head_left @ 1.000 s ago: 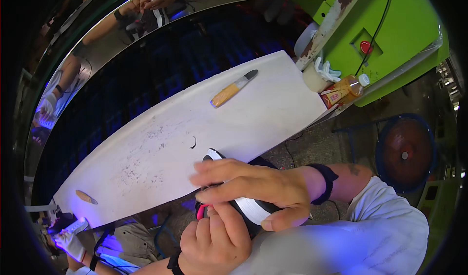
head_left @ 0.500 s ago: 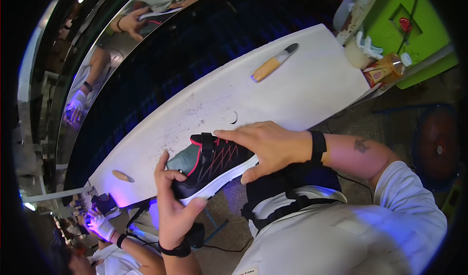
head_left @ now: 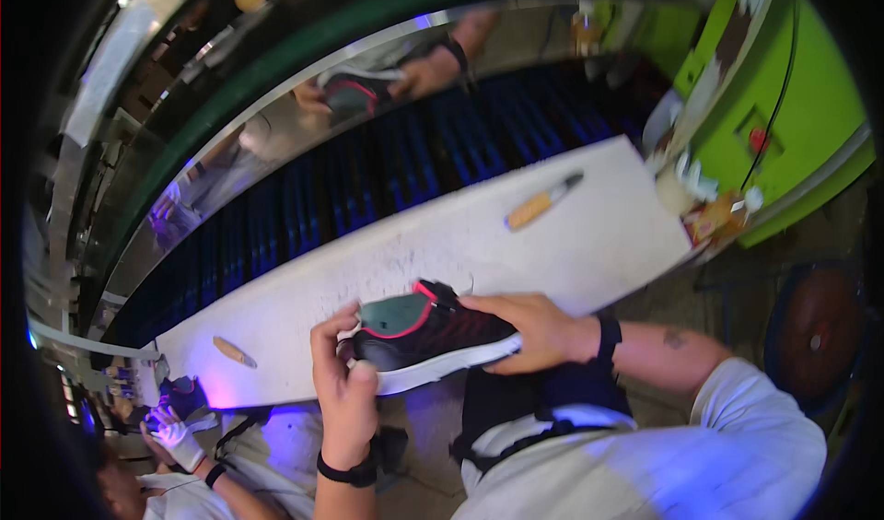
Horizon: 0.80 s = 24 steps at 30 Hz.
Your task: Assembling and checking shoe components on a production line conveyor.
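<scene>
A black sneaker (head_left: pixel 442 336) with red trim, a grey-green lining and a white sole is held between my two hands above the near edge of a white table (head_left: pixel 589 262). My left hand (head_left: pixel 346 377) grips its heel end, thumb at the sole and fingers at the collar. Around the toe end my right hand (head_left: pixel 534 331) is closed, its fingers on the upper and its thumb near the sole. The shoe's opening and strap face up and away from me.
A wooden-handled tool (head_left: pixel 543 202) with a dark tip lies at the table's right, a smaller wooden piece (head_left: pixel 235 351) at the left. Dark conveyor rollers (head_left: pixel 368 188) run behind. A bottle (head_left: pixel 714 221) stands beside a green machine (head_left: pixel 783 170). Lower left, a co-worker's gloved hand (head_left: pixel 180 442) is near another shoe (head_left: pixel 182 393).
The sneaker has turned, lying more level with its opening showing. My right hand has closed around its toe end. The whole view has shifted, so the table sits lower in the picture.
</scene>
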Each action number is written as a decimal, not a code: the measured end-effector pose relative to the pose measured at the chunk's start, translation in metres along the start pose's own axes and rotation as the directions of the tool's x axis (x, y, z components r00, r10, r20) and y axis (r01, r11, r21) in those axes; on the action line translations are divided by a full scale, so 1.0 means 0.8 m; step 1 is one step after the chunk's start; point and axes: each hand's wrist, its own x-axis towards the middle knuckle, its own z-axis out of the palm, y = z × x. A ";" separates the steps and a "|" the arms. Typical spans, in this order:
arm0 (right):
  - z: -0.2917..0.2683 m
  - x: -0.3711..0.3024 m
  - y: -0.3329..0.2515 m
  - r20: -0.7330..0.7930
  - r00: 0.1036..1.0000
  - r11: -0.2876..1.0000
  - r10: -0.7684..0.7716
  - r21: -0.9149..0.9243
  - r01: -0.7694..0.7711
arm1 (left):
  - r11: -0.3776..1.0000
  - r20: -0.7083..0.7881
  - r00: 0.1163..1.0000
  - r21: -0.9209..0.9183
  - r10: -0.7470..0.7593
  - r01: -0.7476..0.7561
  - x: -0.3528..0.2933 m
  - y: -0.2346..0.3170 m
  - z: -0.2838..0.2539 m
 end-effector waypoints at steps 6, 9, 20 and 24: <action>-0.156 -0.007 -0.050 -0.172 0.983 0.903 0.071 0.429 0.010 | 0.967 -0.069 0.996 0.245 -0.061 0.076 0.001 -0.082 0.000; -0.307 0.078 -0.093 -0.519 0.814 0.965 -0.261 -0.147 0.216 | 0.740 -0.004 0.966 0.644 0.258 -0.194 -0.003 -0.129 0.000; -0.487 0.446 -0.169 -0.353 0.869 0.525 -0.347 -0.841 -0.132 | 0.635 -0.085 0.930 0.752 0.358 -0.176 -0.017 -0.172 0.010; -0.459 0.457 -0.139 -0.508 0.787 0.398 -0.349 -0.841 -0.366 | 0.634 -0.135 0.866 0.736 0.481 -0.238 -0.019 -0.174 0.011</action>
